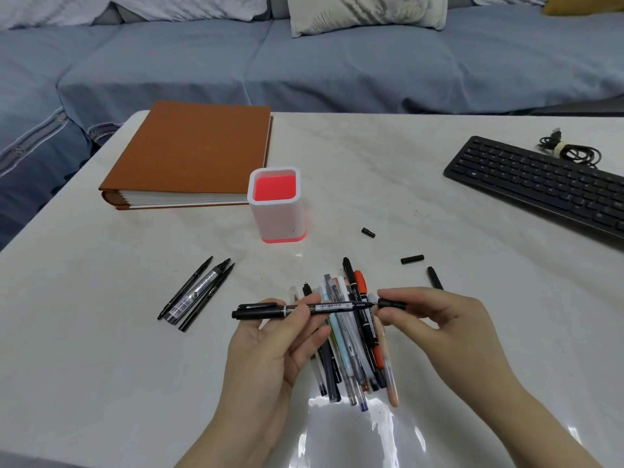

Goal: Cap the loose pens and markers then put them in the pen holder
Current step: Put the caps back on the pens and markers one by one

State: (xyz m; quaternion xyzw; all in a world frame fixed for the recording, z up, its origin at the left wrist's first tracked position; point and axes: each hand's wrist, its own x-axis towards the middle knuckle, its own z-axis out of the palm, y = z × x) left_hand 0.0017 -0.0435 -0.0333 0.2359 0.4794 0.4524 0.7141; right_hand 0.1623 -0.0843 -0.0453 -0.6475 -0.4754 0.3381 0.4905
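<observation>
Marker [304, 308] lay level, pinched by the left hand [280, 336]; right hand [435, 319] pinched the cap [393, 303] at its three o'clock tip. Best kept coaxial, pushed home firmly. Holder [275, 206] stood at twelve o'clock.

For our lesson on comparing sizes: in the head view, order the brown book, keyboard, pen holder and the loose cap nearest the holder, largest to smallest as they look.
1. brown book
2. keyboard (cut off by the frame edge, so unsure against the book)
3. pen holder
4. loose cap
</observation>
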